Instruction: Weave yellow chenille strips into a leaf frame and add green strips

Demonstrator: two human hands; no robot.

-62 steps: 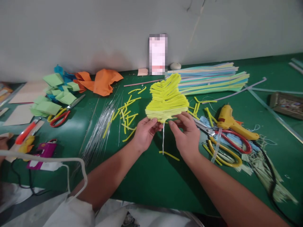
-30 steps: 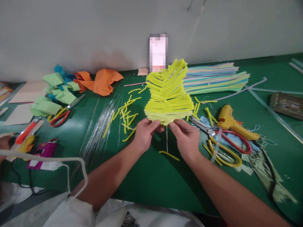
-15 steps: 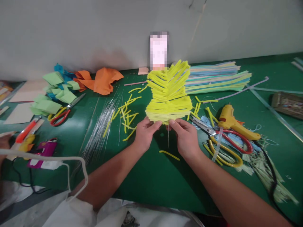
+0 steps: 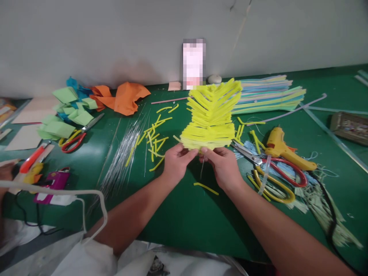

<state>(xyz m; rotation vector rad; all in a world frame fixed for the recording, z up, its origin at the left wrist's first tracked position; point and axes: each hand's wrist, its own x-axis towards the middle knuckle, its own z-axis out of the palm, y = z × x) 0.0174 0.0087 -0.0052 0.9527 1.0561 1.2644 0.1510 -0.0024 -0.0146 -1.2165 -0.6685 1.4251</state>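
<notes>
A leaf-shaped piece made of bright yellow pipe cleaners (image 4: 211, 115) is held up over the table, its strips fanning out from a middle rib. My left hand (image 4: 178, 163) pinches its lower left edge between thumb and fingers. At the bottom centre, by the stem, my right hand (image 4: 223, 163) pinches the piece as well. A thin twisted wire stem (image 4: 202, 169) hangs below the fingers. One short yellow pipe cleaner (image 4: 206, 188) lies on the table beneath. Some fingertips are hidden behind the piece.
Cut yellow pieces (image 4: 155, 143) and a bundle of wires (image 4: 123, 153) lie left. Pastel pipe cleaners (image 4: 267, 94) sit behind. At right are large scissors (image 4: 276, 172) and a yellow glue gun (image 4: 287, 151). A phone (image 4: 194, 63) leans on the wall. Another person's hand (image 4: 7, 174) shows far left.
The top of the yellow piece has tilted right and a little lower, uncovering a white round object by the phone. My right hand has shifted slightly left along its base.
</notes>
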